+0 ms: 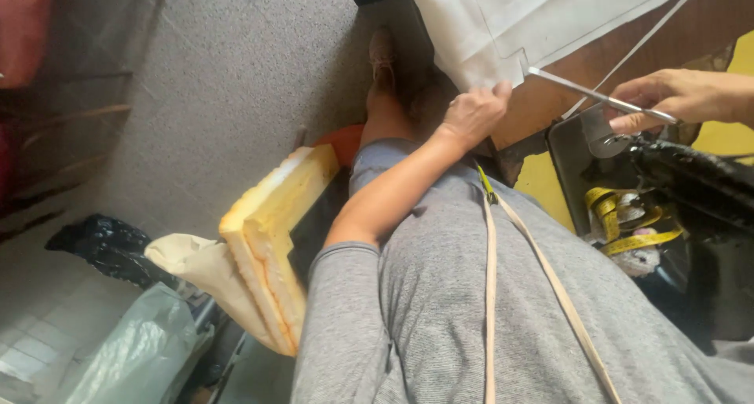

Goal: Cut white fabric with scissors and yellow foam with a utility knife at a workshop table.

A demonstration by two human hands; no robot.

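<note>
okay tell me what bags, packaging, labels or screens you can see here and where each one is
No labels, signs or screens.
Black plastic bag: lower left on the floor, crumpled, glossy.
Pale green plastic bag: bottom left corner, translucent, bulging.
Cream bag: beside the yellow foam cushion, soft, slumped.

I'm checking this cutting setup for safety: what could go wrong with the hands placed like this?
The left hand pinches the white fabric sheet close to the tips of the long metal scissors held by the right hand, so a finger could get nicked. The fabric hangs off the brown wooden table, so it may slip and the cut wander.
</note>
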